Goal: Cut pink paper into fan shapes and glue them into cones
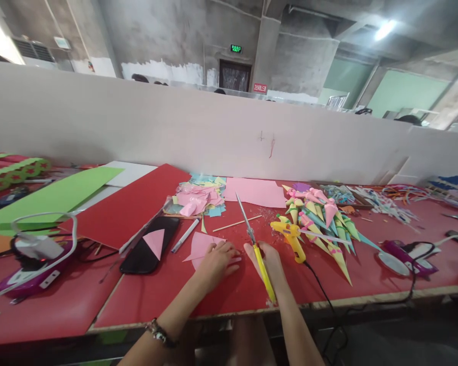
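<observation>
The scissors (266, 279) are gripped by the right hand (273, 262), their blades pointed away above the red table (137, 300). Pink paper (203, 244) on the table is partly covered by the left hand (220, 258), which is laid over it unclenched. Right of the scissors, a glue gun (290, 235) is set beside paper cones (339, 256).

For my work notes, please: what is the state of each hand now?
Left hand: palm down on pink paper; whether it grips cannot be told.
Right hand: closed, holding the yellow-handled scissors.
</observation>
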Motion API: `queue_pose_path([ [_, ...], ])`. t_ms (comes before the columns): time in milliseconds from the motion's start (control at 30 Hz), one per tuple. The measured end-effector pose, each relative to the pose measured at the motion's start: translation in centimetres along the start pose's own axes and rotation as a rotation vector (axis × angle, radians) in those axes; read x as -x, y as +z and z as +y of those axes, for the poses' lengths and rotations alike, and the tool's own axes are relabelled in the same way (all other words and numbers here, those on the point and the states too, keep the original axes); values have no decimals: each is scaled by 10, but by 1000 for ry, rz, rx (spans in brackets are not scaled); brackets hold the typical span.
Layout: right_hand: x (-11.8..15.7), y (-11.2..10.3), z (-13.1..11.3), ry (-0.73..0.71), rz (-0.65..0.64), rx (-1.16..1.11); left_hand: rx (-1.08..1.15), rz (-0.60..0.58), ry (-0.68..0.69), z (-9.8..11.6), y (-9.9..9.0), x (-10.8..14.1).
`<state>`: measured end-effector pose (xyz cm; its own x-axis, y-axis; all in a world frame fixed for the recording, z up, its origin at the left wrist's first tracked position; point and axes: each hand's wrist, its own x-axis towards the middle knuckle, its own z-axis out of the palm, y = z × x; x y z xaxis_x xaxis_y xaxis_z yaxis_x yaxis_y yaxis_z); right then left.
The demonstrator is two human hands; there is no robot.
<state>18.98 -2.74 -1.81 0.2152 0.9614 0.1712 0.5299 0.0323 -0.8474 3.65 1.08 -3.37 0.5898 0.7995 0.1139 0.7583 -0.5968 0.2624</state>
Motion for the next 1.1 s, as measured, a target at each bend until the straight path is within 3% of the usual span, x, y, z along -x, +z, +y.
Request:
queue_pose_path([
  [133,-6,4,-8,-9,42,19,-19,-40,-9,4,5,-3],
  [267,-17,8,-20,-37,19,53,4,-26,-23,5,-5,-1],
  [367,-31,10,-27,-30,-9,115,35,26,-65,-3,-24,1],
  [500,-55,17,-29,56,-6,274,99,146,-181,-29,-62,-7],
  [667,-88,40,-31,171,-83,434,203,264,-313,-69,-96,-56],
  [767,-103,51,-35,199,-101,471,225,337,-402,-86,-98,-93],
  [867,-119,56,-39,223,-65,485,199,405,-446,-96,-91,-111],
  [967,-138,59,-40,239,-1,494,150,412,-395,-96,-85,-98],
  [1100,-163,65,-35,256,39,501,78,330,-292,-83,-73,-41],
])
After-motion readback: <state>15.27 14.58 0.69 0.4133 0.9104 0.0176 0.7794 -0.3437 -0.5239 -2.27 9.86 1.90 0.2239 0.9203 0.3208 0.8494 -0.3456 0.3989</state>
